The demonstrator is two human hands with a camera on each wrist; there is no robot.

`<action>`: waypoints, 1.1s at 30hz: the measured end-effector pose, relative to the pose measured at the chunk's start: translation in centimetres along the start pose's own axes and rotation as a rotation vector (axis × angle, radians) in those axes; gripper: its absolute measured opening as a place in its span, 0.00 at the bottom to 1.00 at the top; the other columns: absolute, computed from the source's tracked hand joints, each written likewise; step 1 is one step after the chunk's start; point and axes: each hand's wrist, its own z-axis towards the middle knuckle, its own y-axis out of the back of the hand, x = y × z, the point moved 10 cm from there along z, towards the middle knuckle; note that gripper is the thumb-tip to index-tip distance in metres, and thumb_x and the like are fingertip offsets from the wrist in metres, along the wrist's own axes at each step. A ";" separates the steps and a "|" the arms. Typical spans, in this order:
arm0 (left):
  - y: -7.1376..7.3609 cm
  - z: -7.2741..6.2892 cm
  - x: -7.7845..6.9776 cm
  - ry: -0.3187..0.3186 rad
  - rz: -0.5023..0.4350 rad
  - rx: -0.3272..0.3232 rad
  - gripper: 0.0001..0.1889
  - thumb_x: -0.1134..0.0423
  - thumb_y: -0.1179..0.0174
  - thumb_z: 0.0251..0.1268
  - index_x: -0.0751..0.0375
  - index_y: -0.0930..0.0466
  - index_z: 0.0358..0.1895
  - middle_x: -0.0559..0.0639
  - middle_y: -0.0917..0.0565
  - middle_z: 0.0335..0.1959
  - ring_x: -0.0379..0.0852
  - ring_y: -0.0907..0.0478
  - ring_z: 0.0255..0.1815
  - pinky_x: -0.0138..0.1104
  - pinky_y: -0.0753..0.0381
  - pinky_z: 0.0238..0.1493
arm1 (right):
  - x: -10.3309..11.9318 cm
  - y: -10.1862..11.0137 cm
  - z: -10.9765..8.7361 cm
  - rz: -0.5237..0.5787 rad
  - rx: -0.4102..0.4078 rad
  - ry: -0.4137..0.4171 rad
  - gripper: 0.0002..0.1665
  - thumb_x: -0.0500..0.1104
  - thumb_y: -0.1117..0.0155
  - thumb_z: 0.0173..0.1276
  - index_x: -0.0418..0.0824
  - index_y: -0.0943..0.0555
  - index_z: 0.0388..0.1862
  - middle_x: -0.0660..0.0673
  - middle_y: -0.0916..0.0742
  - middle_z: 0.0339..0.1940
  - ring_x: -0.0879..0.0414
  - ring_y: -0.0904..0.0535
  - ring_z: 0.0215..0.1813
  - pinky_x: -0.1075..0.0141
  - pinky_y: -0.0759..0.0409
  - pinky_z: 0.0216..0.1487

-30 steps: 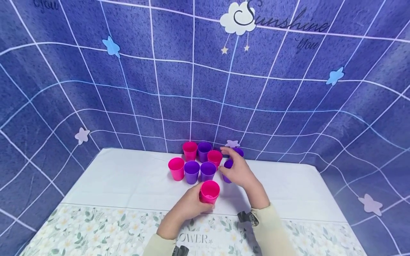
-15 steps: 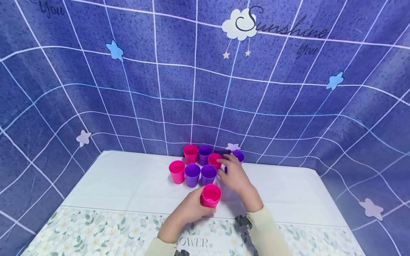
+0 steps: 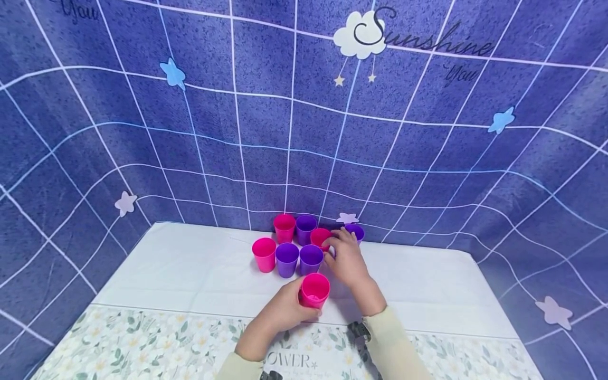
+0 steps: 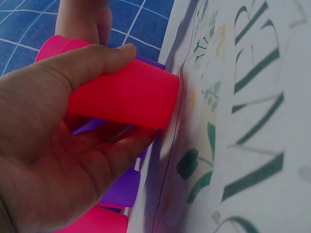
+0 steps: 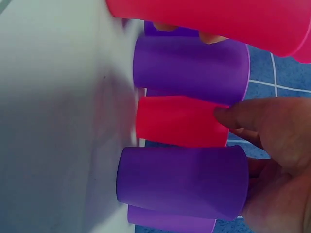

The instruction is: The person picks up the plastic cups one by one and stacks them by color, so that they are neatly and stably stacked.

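A person's left hand (image 3: 286, 307) grasps the front pink cup (image 3: 315, 293), its thumb along one side and fingers curled round the other. This cup is upright, mouth facing up, long axis nearly vertical. It is at the near side of a cluster of cups, above the plain white part of the table cover (image 3: 190, 269); whether its base touches the cloth, I cannot tell.

The right hand (image 3: 349, 261) reaches into the cluster, its thumb and a finger pinching the rim of the inner pink cup (image 5: 177, 121). That cup also points mouth-up. Just in front of it, in the right wrist view, is an upright purple cup (image 5: 182, 182), mostly covered by the hand from above. Other purple cups (image 3: 287, 259) and two more pink cups, one at the left end (image 3: 264, 255) and one at the back (image 3: 285, 228), stand upright close by, open ends up.

The blue backdrop (image 3: 199, 126) reads "Sunshine" and "You" in dark script, beside a white cloud (image 3: 359, 37). The letters "OWER" show on the floral cloth (image 3: 161, 343), above a smaller line too faint to read.

The cups are smooth, plain-coloured, apparently plastic, and taper from a wide round rim to a narrower base. The backdrop looks like softly rippled fabric, crossed by pale grid lines and dotted with stars.
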 end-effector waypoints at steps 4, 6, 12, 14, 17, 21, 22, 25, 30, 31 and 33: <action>0.0 0.0 0.0 0.000 0.010 -0.002 0.38 0.66 0.20 0.52 0.57 0.24 0.70 0.52 0.13 0.59 0.52 0.16 0.63 0.54 0.20 0.71 | 0.4 0.3 -0.1 -0.081 -0.018 0.001 0.06 0.36 0.24 0.62 0.44 0.13 0.36 0.36 0.12 0.62 0.31 0.24 0.76 0.25 0.40 0.79; 0.0 0.0 0.0 -0.002 0.016 -0.004 0.38 0.65 0.20 0.52 0.58 0.24 0.70 0.52 0.13 0.59 0.52 0.16 0.62 0.54 0.20 0.70 | 0.5 0.4 -0.1 -0.108 -0.022 -0.001 0.06 0.37 0.23 0.62 0.45 0.13 0.34 0.37 0.12 0.62 0.33 0.23 0.75 0.25 0.40 0.79; 0.0 0.0 -0.1 -0.009 0.024 -0.003 0.38 0.65 0.20 0.52 0.58 0.24 0.70 0.52 0.12 0.58 0.52 0.16 0.62 0.53 0.20 0.70 | 0.1 0.4 0.0 -0.094 -0.026 -0.029 0.05 0.38 0.25 0.66 0.44 0.15 0.35 0.36 0.13 0.65 0.34 0.22 0.74 0.26 0.41 0.80; 0.0 0.0 0.0 -0.013 0.028 -0.003 0.38 0.65 0.20 0.52 0.58 0.24 0.70 0.52 0.12 0.58 0.52 0.16 0.62 0.53 0.19 0.70 | -0.1 0.6 0.0 -0.062 -0.039 -0.040 0.05 0.37 0.27 0.67 0.43 0.16 0.36 0.34 0.15 0.67 0.33 0.23 0.75 0.25 0.41 0.79; 0.0 0.0 -0.1 -0.019 0.030 -0.002 0.39 0.65 0.20 0.52 0.57 0.24 0.70 0.52 0.12 0.58 0.52 0.16 0.63 0.53 0.20 0.70 | -0.1 1.4 0.1 -0.008 -0.087 -0.031 0.05 0.37 0.28 0.68 0.42 0.18 0.37 0.32 0.16 0.69 0.33 0.24 0.75 0.25 0.39 0.78; -0.1 0.1 0.0 -0.022 0.031 0.000 0.39 0.65 0.20 0.52 0.57 0.24 0.70 0.52 0.12 0.58 0.53 0.16 0.63 0.53 0.19 0.70 | -0.2 2.3 0.2 0.051 -0.148 -0.011 0.06 0.37 0.28 0.67 0.40 0.18 0.37 0.31 0.17 0.67 0.33 0.24 0.74 0.28 0.38 0.79; -0.1 0.0 0.0 -0.021 0.030 0.000 0.38 0.65 0.20 0.52 0.57 0.24 0.70 0.52 0.12 0.58 0.53 0.16 0.63 0.54 0.19 0.70 | -0.3 2.5 0.1 0.063 -0.158 -0.015 0.06 0.37 0.28 0.67 0.40 0.18 0.37 0.31 0.18 0.67 0.33 0.24 0.74 0.30 0.35 0.79; -0.1 0.0 0.0 -0.015 0.029 0.001 0.38 0.65 0.20 0.52 0.56 0.24 0.70 0.52 0.12 0.58 0.53 0.16 0.63 0.54 0.19 0.70 | -0.6 2.8 0.0 0.124 -0.179 -0.037 0.07 0.37 0.28 0.67 0.39 0.20 0.37 0.31 0.21 0.70 0.33 0.26 0.76 0.37 0.29 0.78; -0.1 0.0 0.1 -0.005 0.018 0.005 0.38 0.64 0.20 0.53 0.55 0.24 0.70 0.50 0.12 0.58 0.53 0.16 0.64 0.54 0.20 0.71 | -0.8 3.8 -0.3 0.207 -0.221 -0.048 0.08 0.37 0.31 0.69 0.40 0.24 0.37 0.32 0.27 0.77 0.33 0.26 0.77 0.42 0.18 0.68; -0.1 0.0 0.1 -0.004 0.015 0.005 0.38 0.64 0.20 0.53 0.55 0.24 0.70 0.50 0.12 0.58 0.53 0.16 0.64 0.54 0.20 0.71 | -0.7 4.0 -0.3 0.224 -0.230 -0.045 0.08 0.36 0.32 0.69 0.40 0.24 0.37 0.32 0.27 0.77 0.33 0.25 0.76 0.41 0.17 0.67; -0.1 0.0 0.1 -0.003 0.009 0.004 0.38 0.64 0.20 0.53 0.55 0.24 0.70 0.50 0.12 0.58 0.53 0.16 0.64 0.54 0.20 0.71 | -0.7 4.3 -0.3 0.269 -0.241 -0.044 0.07 0.36 0.33 0.69 0.40 0.25 0.37 0.33 0.28 0.77 0.34 0.24 0.75 0.42 0.17 0.67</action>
